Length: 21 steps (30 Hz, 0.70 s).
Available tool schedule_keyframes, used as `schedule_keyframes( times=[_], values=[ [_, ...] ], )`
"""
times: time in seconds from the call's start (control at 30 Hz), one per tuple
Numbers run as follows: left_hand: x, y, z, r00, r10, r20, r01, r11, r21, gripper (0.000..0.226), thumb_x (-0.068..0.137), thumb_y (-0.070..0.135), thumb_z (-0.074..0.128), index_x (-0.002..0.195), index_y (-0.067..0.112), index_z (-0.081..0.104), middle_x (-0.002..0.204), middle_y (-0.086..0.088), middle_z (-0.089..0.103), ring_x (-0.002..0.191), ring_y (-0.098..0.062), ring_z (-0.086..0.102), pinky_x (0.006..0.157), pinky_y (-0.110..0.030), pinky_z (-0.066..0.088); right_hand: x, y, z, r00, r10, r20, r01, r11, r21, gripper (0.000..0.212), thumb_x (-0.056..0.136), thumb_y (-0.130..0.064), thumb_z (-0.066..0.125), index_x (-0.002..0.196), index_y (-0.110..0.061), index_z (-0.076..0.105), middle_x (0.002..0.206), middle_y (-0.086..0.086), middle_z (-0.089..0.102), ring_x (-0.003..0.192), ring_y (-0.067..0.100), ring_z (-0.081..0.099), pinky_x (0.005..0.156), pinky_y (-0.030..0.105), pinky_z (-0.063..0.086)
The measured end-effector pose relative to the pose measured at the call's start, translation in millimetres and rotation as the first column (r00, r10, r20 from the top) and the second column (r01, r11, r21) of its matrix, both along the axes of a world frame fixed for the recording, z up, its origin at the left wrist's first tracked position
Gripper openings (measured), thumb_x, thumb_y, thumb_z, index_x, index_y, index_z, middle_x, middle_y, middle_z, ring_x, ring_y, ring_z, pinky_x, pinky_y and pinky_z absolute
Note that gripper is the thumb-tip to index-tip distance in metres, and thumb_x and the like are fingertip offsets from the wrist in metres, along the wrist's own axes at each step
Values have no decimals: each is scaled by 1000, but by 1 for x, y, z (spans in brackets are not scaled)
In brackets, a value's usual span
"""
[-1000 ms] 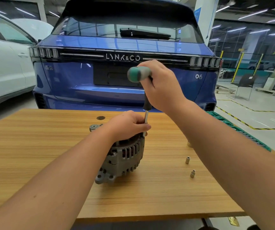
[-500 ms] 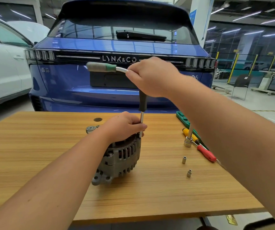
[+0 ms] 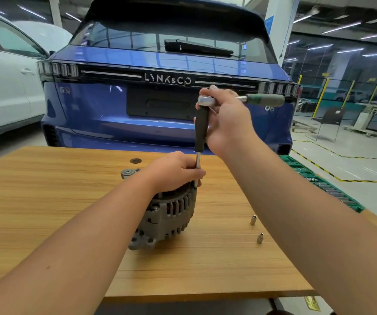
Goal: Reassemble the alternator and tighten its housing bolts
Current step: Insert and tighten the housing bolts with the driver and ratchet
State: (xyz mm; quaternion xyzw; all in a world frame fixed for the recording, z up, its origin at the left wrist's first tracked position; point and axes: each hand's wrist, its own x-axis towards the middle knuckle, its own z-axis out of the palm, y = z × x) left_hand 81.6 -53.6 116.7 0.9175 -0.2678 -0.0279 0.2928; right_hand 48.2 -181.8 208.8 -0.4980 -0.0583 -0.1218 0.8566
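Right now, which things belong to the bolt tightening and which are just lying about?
In use:
alternator
ratchet
extension bar
left hand
right hand

Lying about:
two loose sockets
pulley
green socket tray

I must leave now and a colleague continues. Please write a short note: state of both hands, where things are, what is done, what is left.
Left hand rests on top of the alternator, fingers pinching the extension bar. Right hand holds the ratchet at its head; handle points right. The alternator stands on the table. Two loose sockets lie to its right, a pulley behind it. Housing looks closed; bolt tightening is under way. How many bolts remain cannot be seen.
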Motion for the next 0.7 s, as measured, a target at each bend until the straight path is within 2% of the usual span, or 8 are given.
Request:
schedule_keyframes(
  times=[0.07, 0.1, 0.17, 0.2, 0.23, 0.33, 0.53, 0.7],
  values=[
    [-1, 0, 0, 1000, 9, 8, -9, 1000, 1, 19, 101, 53, 53, 95, 41, 67, 85, 36, 69, 76, 12, 64, 68, -26, 46, -3, 1, -18, 917, -207, 341, 307, 913, -271, 10, 101, -12, 59, 105, -15, 68, 104, 3, 72, 96, 15, 67, 89, 34, 55],
    [-2, -1, 1, 1000, 6, 23, -6, 1000, 14, 20, 102, 53, 52, 94, 41, 66, 85, 35, 69, 76, 9, 65, 68, -26, 47, -1, -2, -25, 785, -279, 553, 545, 736, -403, 18, 100, -7, 59, 112, -9, 72, 111, 5, 72, 104, 17, 65, 95, 34, 52],
    [-3, -2, 1, 999, -9, 44, 7, 999, 44, 20, 102, 52, 51, 92, 41, 65, 84, 36, 68, 79, 5, 66, 70, -26, 49, 10, -12, -28, 496, -201, 845, 856, 275, -438, 24, 98, -3, 57, 115, -4, 74, 118, 8, 71, 110, 27, 61, 97, 38, 48],
    [-3, -2, 1, 999, -8, 41, 6, 999, 44, 20, 102, 52, 52, 92, 41, 65, 84, 35, 69, 79, 5, 66, 70, -26, 50, 13, -15, -25, 469, -143, 872, 880, 155, -448, 23, 99, -7, 56, 112, -5, 75, 111, 8, 72, 104, 28, 61, 91, 40, 49],
    [-2, -2, 1, 999, 0, 33, -1, 999, 33, 20, 102, 52, 52, 93, 40, 66, 84, 35, 69, 78, 5, 67, 70, -26, 50, 13, -15, -20, 518, -96, 850, 854, 120, -506, 22, 100, -12, 55, 107, -7, 75, 99, 6, 70, 94, 25, 59, 82, 41, 49],
    [0, -1, -1, 1000, 13, 27, -13, 1000, 9, 20, 102, 50, 54, 94, 38, 67, 85, 34, 70, 74, 10, 65, 66, -25, 48, 9, -14, -12, 656, 39, 754, 739, 171, -652, 24, 101, -28, 52, 98, -16, 73, 78, -10, 53, 79, 11, 48, 66, 32, 38],
    [-2, 0, -1, 1000, 23, 11, -23, 999, -28, 18, 101, 50, 55, 93, 39, 68, 85, 33, 71, 74, 12, 64, 65, -25, 45, 3, -15, -4, 754, 186, 631, 628, 82, -774, 56, 98, -46, 37, 140, -15, 59, 108, -6, 56, 105, 12, 51, 82, 26, 35],
    [-4, -1, 0, 1000, 27, -12, -27, 999, -46, 16, 102, 49, 55, 96, 39, 67, 85, 30, 72, 74, 11, 65, 66, -24, 46, 1, -11, 1, 768, 226, 599, 618, -17, -786, 52, 106, -44, 35, 147, -16, 51, 117, -1, 60, 114, 18, 53, 87, 27, 36]
  ],
)
